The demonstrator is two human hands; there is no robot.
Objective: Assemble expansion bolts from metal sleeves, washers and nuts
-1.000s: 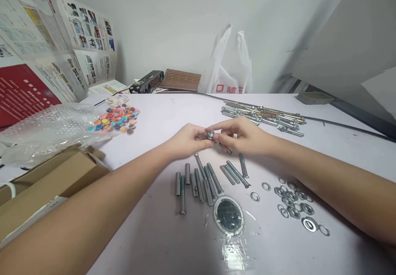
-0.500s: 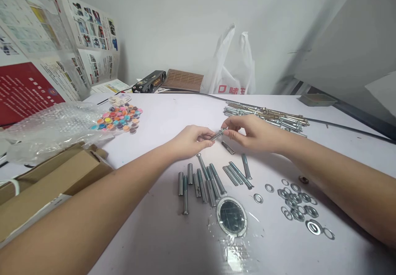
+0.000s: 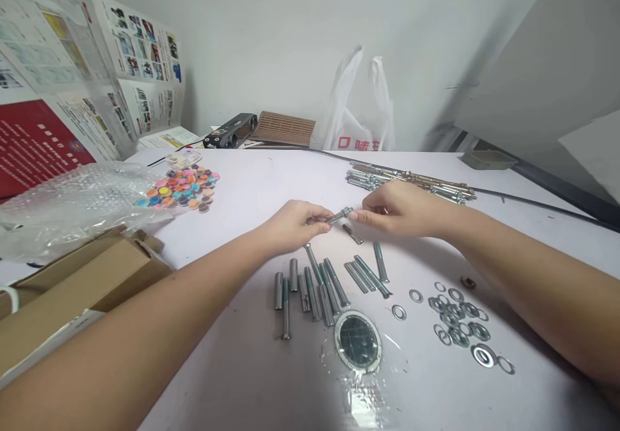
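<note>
My left hand (image 3: pixel 304 221) pinches the shank of a metal expansion bolt (image 3: pixel 339 216), which tilts up toward the right. A nut and washer sit on its right end, clear of the left fingers. At that end is my right hand (image 3: pixel 394 210), its fingers curled and its thumb tip touching the nut. Just below the hands lies a loose metal sleeve (image 3: pixel 352 233). Nearer to me are several bolts (image 3: pixel 335 282) and sleeves (image 3: pixel 278 291) in a loose group, with a smaller group of sleeves (image 3: pixel 356 277) and bolts (image 3: pixel 380 263) to its right.
Washers and nuts (image 3: pixel 458 321) are scattered at the right. Assembled bolts (image 3: pixel 411 179) lie piled behind my right hand. A round dark disc (image 3: pixel 358 342) on clear plastic is in front. Coloured discs (image 3: pixel 186 189), bubble wrap (image 3: pixel 82 192) and a cardboard box (image 3: pixel 97 282) occupy the left.
My right fingers have drawn back slightly to the right from the nut end, so the nut and washer show more. My left hand still holds the bolt. The view has shifted slightly.
</note>
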